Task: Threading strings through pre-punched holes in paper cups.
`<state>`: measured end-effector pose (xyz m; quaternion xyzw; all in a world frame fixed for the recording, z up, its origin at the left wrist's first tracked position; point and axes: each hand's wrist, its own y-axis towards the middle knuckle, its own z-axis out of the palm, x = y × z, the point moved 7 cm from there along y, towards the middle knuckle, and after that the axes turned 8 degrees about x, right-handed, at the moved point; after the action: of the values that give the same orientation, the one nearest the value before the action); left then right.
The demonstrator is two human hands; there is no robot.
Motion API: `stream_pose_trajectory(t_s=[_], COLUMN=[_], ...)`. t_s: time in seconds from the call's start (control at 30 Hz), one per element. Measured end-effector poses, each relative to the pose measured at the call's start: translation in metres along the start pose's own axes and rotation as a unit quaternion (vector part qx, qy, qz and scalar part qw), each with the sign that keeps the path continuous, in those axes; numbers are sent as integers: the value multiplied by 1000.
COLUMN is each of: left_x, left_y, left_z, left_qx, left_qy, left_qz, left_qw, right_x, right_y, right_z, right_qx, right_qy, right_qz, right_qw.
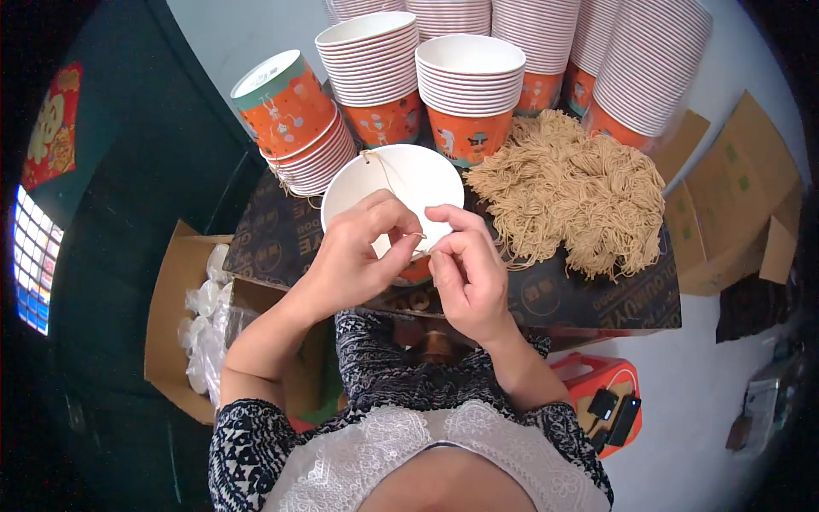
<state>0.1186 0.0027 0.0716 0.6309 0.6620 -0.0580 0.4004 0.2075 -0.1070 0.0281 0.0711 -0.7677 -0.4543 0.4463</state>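
Observation:
An orange-printed paper bucket (pixel 341 183) with a white inside stands mouth up at the table's near edge. A thin tan cord (pixel 384 168) is fixed at its far rim and hangs into it. Over the bucket's near rim, my left hand (pixel 363 243) is closed in a pinch, a small loop of the cord showing at its fingertips. Close to its right, my right hand (pixel 471 269) pinches the cord too, thumb and forefinger together. Fingers cover much of the near rim, so any knot or hole there is hidden. A heap of tan cords (pixel 580 200) lies right of the bucket.
Nested bucket stacks (pixel 471 94) line the table's back. A tilted, upside-down stack (pixel 294 124) stands at left. An open carton (pixel 175 341) with clear plastic pieces is on the left floor; a red stool (pixel 610 371) with dark devices and another carton (pixel 734 205) are at right.

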Motion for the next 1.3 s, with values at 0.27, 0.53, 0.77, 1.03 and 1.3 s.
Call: stream_pose_trajectory(t_s=[0.27, 0.53, 0.77, 1.03, 1.3], left_x=[-3, 0, 4, 12, 8], left_y=[0, 2, -1, -1, 1], left_z=[-7, -4, -7, -2, -3], left_qx=[-40, -23, -39, -5, -17], left_qy=[-2, 23, 5, -10, -33], left_qz=[56, 28, 52, -37, -46], left_qw=[998, 999, 998, 999, 998], right_x=[-8, -7, -10, -5, -19], right_y=[-2, -1, -4, -3, -6], right_z=[6, 7, 12, 14, 17], right_qx=[12, 13, 35, 59, 90], right_qy=[61, 60, 109, 113, 229], right_qz=[16, 2, 28, -7, 65], right_qw=[998, 998, 993, 992, 967])
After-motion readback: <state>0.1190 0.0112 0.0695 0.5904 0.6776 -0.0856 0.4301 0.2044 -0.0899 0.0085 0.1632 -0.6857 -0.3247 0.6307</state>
